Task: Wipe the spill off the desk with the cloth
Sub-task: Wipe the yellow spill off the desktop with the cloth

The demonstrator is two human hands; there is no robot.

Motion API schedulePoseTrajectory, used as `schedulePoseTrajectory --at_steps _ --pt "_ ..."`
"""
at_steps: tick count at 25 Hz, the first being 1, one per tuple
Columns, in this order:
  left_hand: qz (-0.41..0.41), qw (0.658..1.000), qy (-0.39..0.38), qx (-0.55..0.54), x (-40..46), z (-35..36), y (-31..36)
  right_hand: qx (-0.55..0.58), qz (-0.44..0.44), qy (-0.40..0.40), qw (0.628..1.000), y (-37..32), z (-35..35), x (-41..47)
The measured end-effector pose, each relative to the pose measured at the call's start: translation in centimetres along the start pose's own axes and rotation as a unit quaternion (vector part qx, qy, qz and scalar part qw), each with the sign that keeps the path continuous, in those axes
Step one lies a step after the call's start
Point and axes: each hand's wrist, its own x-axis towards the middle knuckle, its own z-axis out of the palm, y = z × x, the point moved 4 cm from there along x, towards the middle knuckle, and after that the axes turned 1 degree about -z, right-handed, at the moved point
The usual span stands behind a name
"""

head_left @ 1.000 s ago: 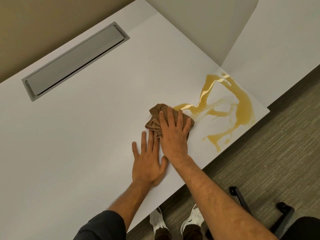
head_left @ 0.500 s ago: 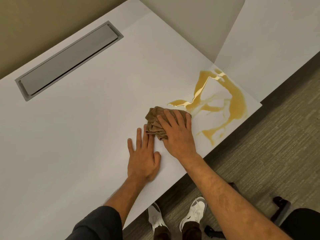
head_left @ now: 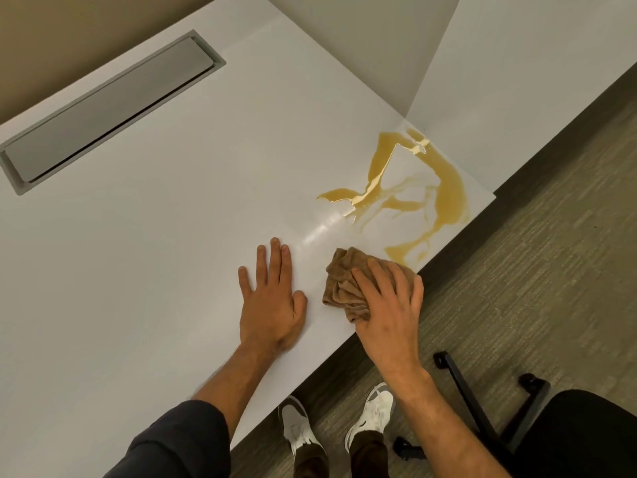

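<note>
The right hand [head_left: 389, 305] has pulled the brown cloth [head_left: 348, 288] back toward the near edge of the white surface [head_left: 155, 236]; half a second ago it lay against the near tip of the spill [head_left: 444, 198], and now it sits bunched just short of the edge, with the spill's lowest streak just beyond its far side. Where the cloth passed, a faint glossy smear [head_left: 324, 232] shows on the surface, and the puddle's near tip looks cut back, so the stroke seems to have lifted a little liquid while leaving a thin wet film. The right hand's fingers [head_left: 379, 274] are spread and pressed down over the crumpled cloth, pinning it flat rather than pinching it. The left hand [head_left: 272, 305] rests palm down beside it, fingers apart and holding nothing, apparently bracing the body, much where it lay before. Most of the amber liquid remains, pooled near the far right corner by the divider panel [head_left: 379, 46] and running along the edge. I judge the task barely begun: the next stroke probably needs to reach farther out, and dragging toward the edge risks pushing liquid onto the carpet [head_left: 517, 288] below.
</note>
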Motion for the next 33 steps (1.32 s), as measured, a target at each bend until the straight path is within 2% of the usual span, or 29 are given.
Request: schedulePoseTrajectory --at_steps 3,5,7,8,9,10,13,15,18,21,23,24,26,28,29,30,32,33 --pt "0.001 1.000 -0.001 -0.006 -0.1 0.0 0.0 0.064 0.080 -0.031 0.994 1.3 -1.4 -1.9" --pt "0.003 1.000 -0.002 -0.011 -0.2 -0.1 0.1 0.170 0.137 -0.027 0.976 2.5 -2.7 -2.1" --pt "0.002 1.000 -0.003 -0.015 -0.1 -0.2 0.2 0.287 0.141 0.046 0.946 3.2 -4.8 -0.9" --pt "0.002 1.000 -0.006 -0.017 -0.1 -0.3 0.3 0.298 0.133 0.091 0.941 3.3 -5.6 0.1" --pt "0.003 1.000 -0.008 -0.020 -0.1 -0.3 0.3 0.274 0.125 0.115 0.947 3.1 -5.9 1.3" --pt "0.003 1.000 -0.008 -0.021 -0.1 -0.3 0.3 0.228 0.129 0.101 0.960 2.8 -5.5 2.6" --pt "0.000 1.000 -0.009 -0.019 -0.1 -0.1 0.1 0.004 0.147 -0.046 0.988 0.1 -1.3 4.4" --pt "0.003 1.000 -0.002 -0.015 -0.1 0.0 0.1 -0.074 0.120 -0.076 0.987 -1.7 1.0 3.7" --pt "0.006 1.000 -0.003 -0.014 0.0 0.2 0.0 -0.066 0.075 -0.071 0.992 -2.8 1.9 1.6" --pt "0.006 1.000 -0.004 -0.008 -0.1 0.3 0.0 -0.035 -0.013 -0.092 0.995 -3.3 1.5 -1.4" --pt "0.003 1.000 -0.003 -0.009 -0.1 0.2 0.1 0.019 -0.055 -0.117 0.991 -2.3 0.5 -2.0" --pt "0.003 1.000 -0.001 -0.011 -0.1 0.2 0.1 0.078 -0.049 -0.129 0.987 -1.4 -0.2 -1.6" --pt "0.005 1.000 -0.002 -0.020 -0.2 0.1 0.1 0.262 0.045 -0.156 0.951 0.4 -2.1 0.8" --pt "0.008 1.000 -0.006 -0.020 -0.2 0.0 0.1 0.396 0.091 -0.107 0.908 1.3 -4.1 4.0" --pt "0.006 1.000 -0.008 -0.017 -0.3 0.0 0.1 0.380 0.069 -0.070 0.920 1.2 -5.2 5.9" --pt "0.003 1.000 -0.009 -0.013 -0.3 0.0 0.1 0.318 0.030 -0.027 0.947 0.8 -6.0 7.8" --pt "0.002 1.000 -0.007 -0.010 -0.2 0.0 0.2 0.124 -0.057 0.045 0.990 -0.6 -6.4 11.2" --pt "0.002 1.000 -0.008 -0.008 -0.2 -0.1 0.2 0.033 -0.086 0.049 0.995 -1.3 -5.8 12.6"
